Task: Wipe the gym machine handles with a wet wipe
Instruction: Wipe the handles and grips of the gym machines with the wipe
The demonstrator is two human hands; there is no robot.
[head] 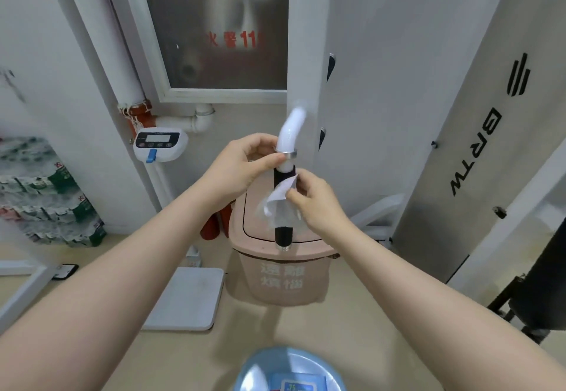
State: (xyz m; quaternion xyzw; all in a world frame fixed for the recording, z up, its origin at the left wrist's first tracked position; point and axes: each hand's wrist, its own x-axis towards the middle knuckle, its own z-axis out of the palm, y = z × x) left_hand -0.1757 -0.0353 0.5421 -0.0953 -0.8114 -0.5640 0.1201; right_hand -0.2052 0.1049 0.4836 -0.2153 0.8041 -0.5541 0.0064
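The left hand (pixel 242 164) grips the white bar (pixel 291 133) of the gym machine just at its metal ring (pixel 286 154), with the fingers curled around it. The right hand (pixel 315 200) pinches a wet wipe (pixel 280 196) between thumb and fingers and holds it against the black handle (pixel 283 234), which hangs upright under the white bar. The wipe is wrapped partly around the middle of the handle, and the lower end of the handle stays uncovered. The 2 hands are close together, one above the other on the same bar.

Behind the handle stands a pink trash bin (pixel 275 283) with a lid. Left of the bin, a white scale platform (pixel 186 295) lies on the floor, and its display (pixel 159 142) sits on a post. On the right stands a grey machine panel (pixel 477 145) with black letters. At the bottom edge there is a blue basin (pixel 260 369) with a wipe packet (pixel 297 383) inside.
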